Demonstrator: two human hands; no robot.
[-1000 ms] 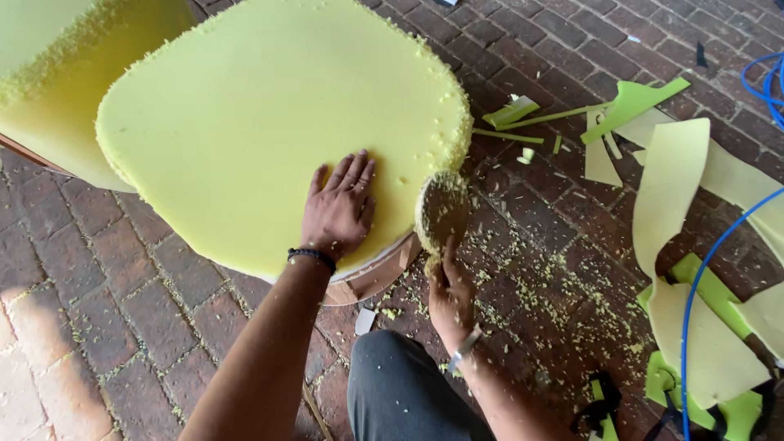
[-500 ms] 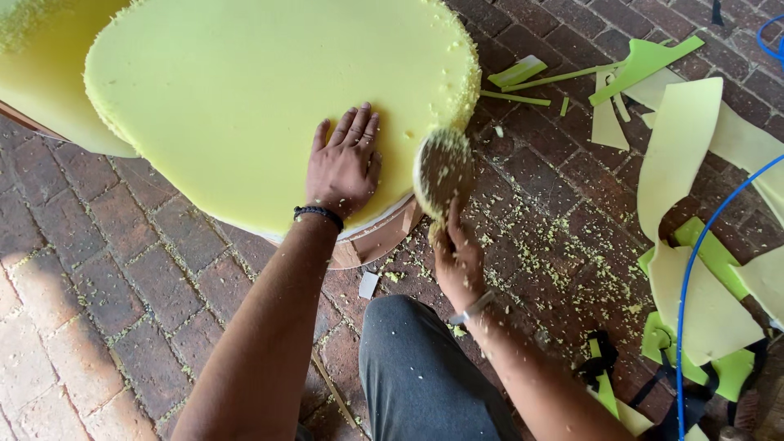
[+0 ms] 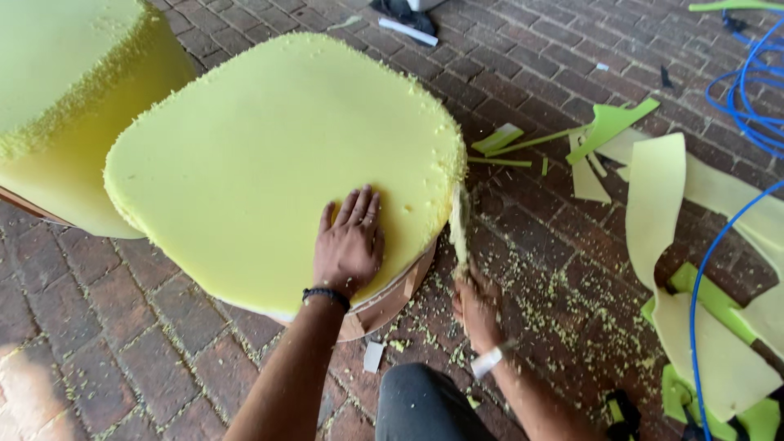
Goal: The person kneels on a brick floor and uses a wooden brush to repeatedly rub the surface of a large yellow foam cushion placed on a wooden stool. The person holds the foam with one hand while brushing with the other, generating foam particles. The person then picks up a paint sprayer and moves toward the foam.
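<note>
L hand [image 3: 349, 245] flat on top of yellow foam cushion [image 3: 269, 155], fingers spread, palm down nr its front-right edge. Cushion sits on wooden seat base [image 3: 390, 300] on brick floor [image 3: 106, 343]. R hand [image 3: 478, 306] fingers wrapped round handle of blade tool [image 3: 459, 229], blurred, upright against cushion's rt edge. Foam crumbs [image 3: 555, 302] on bricks; foam offcuts [image 3: 653, 204] further rt.

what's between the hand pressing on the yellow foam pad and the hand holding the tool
In the head view, only the foam pad edge and its wooden base separate the left hand from the right hand.
</note>
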